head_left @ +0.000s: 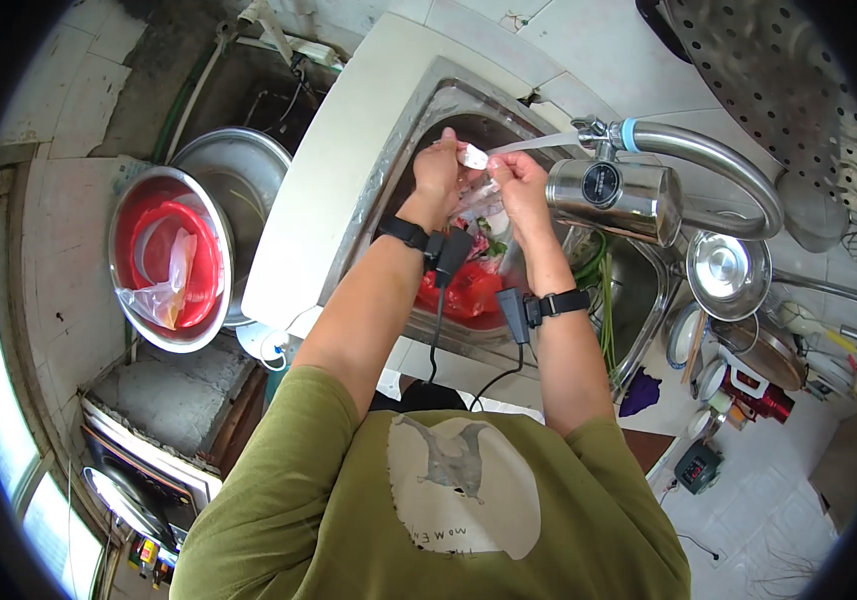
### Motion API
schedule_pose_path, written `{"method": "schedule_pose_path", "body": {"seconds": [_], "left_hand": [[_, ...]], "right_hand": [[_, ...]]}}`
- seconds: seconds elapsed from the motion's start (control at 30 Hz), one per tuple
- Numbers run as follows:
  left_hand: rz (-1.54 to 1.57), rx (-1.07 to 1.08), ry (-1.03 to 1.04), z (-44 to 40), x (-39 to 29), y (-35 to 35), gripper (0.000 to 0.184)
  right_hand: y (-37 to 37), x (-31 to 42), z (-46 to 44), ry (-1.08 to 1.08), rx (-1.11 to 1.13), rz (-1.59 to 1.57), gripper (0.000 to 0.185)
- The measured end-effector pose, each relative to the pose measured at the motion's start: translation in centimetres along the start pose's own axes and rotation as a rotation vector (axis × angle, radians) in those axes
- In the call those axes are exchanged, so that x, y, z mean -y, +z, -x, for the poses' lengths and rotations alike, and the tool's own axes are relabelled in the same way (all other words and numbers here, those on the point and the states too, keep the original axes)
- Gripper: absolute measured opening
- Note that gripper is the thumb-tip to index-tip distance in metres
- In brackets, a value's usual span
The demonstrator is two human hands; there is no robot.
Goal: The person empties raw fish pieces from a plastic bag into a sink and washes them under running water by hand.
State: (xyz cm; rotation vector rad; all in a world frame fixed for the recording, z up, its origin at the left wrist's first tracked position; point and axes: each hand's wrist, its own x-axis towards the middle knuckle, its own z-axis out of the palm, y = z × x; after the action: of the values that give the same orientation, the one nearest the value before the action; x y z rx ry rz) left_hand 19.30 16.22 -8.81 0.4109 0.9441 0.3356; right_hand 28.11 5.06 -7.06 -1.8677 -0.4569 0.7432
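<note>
Over the left basin of the metal sink (436, 100), my left hand (438, 172) has its fingers closed round a small white piece (473, 157). Close on its right, my right hand (519, 185) is pinched near the same white piece, its fingertips beside a stream of water (539, 143) from the tap (597, 132). What sits between my right fingers is too small to make out. Below the hands lie a red plastic bag or container (474, 290) and some pinkish and green scraps (489, 252). Both wrists wear black straps with cabled devices.
Long green vegetables (607, 300) lie in the right basin. A steel cylinder (639, 200) stands by the tap under a curved hose. At left, a metal bowl (124, 240) holds a red basin with a plastic bag. Pans and a red thermos (774, 402) are at right.
</note>
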Motion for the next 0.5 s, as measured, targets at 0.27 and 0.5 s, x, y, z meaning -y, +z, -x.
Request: {"method": "schedule_pose_path", "body": {"seconds": [0.27,0.5], "left_hand": [[0.015,0.155,0.09,0.4,3.2,0.2,0.023],[-0.046,0.128,0.024,0.7,1.0,1.0,0.025]], "right_hand": [[0.7,0.4,-1.0,-0.049,0.007,-0.046,0.015],[0.8,0.6,-0.9,-0.016,-0.072,-0.064,0.021]]}}
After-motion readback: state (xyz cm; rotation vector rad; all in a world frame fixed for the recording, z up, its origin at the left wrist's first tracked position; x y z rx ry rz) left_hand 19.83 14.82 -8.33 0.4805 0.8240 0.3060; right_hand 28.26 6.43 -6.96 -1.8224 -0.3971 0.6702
